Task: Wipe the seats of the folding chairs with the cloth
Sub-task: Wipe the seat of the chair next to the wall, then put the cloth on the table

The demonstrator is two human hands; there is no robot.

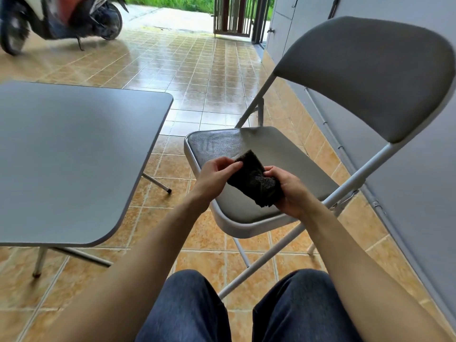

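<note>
A grey folding chair with a white metal frame stands unfolded in front of me, and its padded seat (276, 149) shows a darker damp-looking patch at the far left corner. Above the seat's near half I hold a dark folded cloth (255, 178) between both hands. My left hand (217, 172) pinches the cloth's left edge with its fingers and thumb. My right hand (288, 188) grips the right end, fingers curled round it. The chair's grey backrest (370, 75) rises at the right.
A grey folding table (74, 156) stands at the left, its legs on the tan tiled floor. A scooter (61, 18) is parked at the far left, a barred gate (234, 16) stands at the back, and a grey wall (419, 193) runs along the right. My knees are at the bottom.
</note>
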